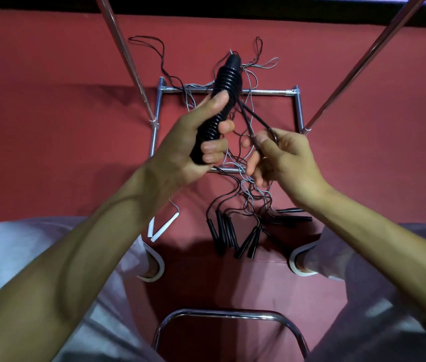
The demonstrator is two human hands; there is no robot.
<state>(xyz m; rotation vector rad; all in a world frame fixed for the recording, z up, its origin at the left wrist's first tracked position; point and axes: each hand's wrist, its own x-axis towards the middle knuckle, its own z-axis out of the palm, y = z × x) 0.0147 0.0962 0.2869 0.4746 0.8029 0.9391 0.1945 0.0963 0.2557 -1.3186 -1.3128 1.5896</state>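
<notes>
The red floor point(49, 100) fills most of my view, and on it stands a metal frame point(266, 92), in the middle and a little far from me. Above this frame, held in the air, is the black ribbed tube point(227, 83). I judge it light and a little flexible. The ribs give good friction, so the lower half is the good place to take it. From its near end and beside it hangs a tangle of wires point(245, 184), thin, soft and easy to knot. I would pull only one at a time, near the tube, and never hard. Their black plugs point(235, 231) lie on the floor near me, and they can catch in the tangle. Two white plugs point(159, 228) lie more to the left.

My left hand point(191, 145) holds the tube with all fingers curled round it and the thumb pressed along the ribs, the tube pointing far and a little right. My right hand point(285, 155) is just beside it, and pinches one black wire loop point(257, 118) between thumb and forefinger. The other fingers hang loosely.
</notes>
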